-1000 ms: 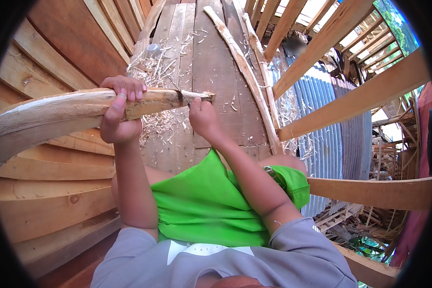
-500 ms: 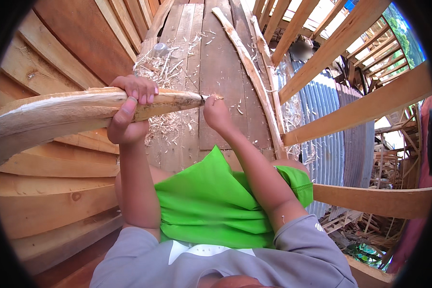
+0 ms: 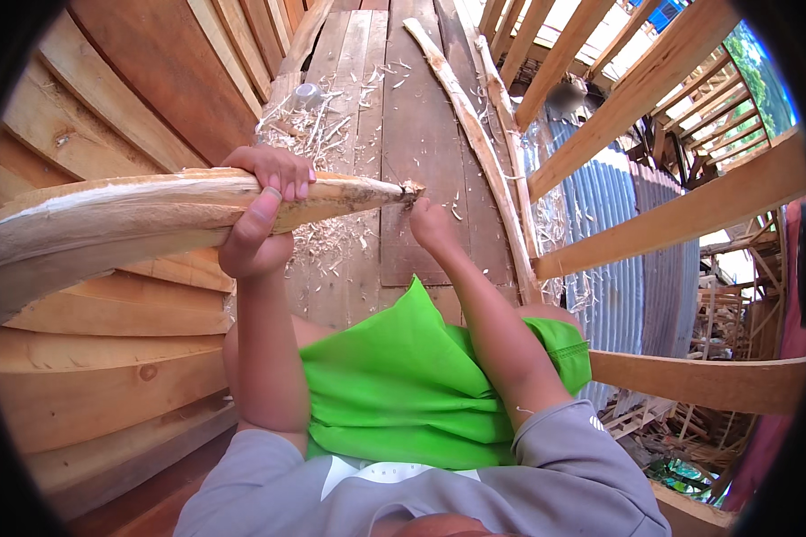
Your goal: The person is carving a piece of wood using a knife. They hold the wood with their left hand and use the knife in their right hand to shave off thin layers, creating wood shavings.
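A long, pale, peeled wooden pole (image 3: pixel 107 213) comes in from the left and tapers to a dark, frayed tip in front of me. My left hand (image 3: pixel 264 210) is wrapped round it a little way back from that tip, fingers over the top and thumb on the near side. At the tip, my right hand (image 3: pixel 433 225) is closed, its knuckles just below a small ragged brown piece (image 3: pixel 412 189). Whatever lies inside the right fingers is hidden, and I cannot tell whether they grip the pole's end.
Wood shavings (image 3: pixel 327 134) litter the plank floor (image 3: pixel 421 134), around a clear cup-like container (image 3: pixel 305 96). Two long peeled poles (image 3: pixel 475 139) lie along the right side, beside a slatted wooden railing (image 3: pixel 654 237). Overlapping boards (image 3: pixel 107 394) form a wall at left. Corrugated metal sheets (image 3: pixel 613 268) lie beyond the railing.
Both hands and the pole have shifted slightly to the right. My right hand has come a little nearer to me, and the ragged piece at the tip shows more.
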Motion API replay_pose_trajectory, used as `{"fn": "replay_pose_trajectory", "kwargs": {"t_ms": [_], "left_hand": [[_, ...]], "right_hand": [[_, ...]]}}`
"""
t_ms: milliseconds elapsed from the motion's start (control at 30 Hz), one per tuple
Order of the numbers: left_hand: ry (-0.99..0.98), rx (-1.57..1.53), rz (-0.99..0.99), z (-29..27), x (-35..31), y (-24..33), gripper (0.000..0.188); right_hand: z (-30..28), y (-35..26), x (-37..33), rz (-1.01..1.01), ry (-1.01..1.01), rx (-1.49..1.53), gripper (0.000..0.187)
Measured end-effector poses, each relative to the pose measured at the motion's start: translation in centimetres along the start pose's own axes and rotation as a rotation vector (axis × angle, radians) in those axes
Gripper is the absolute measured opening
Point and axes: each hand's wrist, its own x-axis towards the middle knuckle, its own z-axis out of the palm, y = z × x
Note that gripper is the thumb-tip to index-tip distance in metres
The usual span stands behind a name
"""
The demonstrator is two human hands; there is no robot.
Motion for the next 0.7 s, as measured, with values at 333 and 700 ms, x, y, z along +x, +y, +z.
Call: {"fn": "replay_pose_trajectory", "kwargs": {"t_ms": [333,700], "left_hand": [[0.001,-0.048,0.002,-0.5,-0.2,0.2,0.018],[0.012,-0.004,-0.017,-0.8,-0.2,0.5,0.019]], "right_hand": [[-0.3,-2.5,-1.4,-0.111,-0.147,0.137,0.065],[-1.3,-5.1,-2.6,-0.02,-0.176,0.136,0.067]]}}
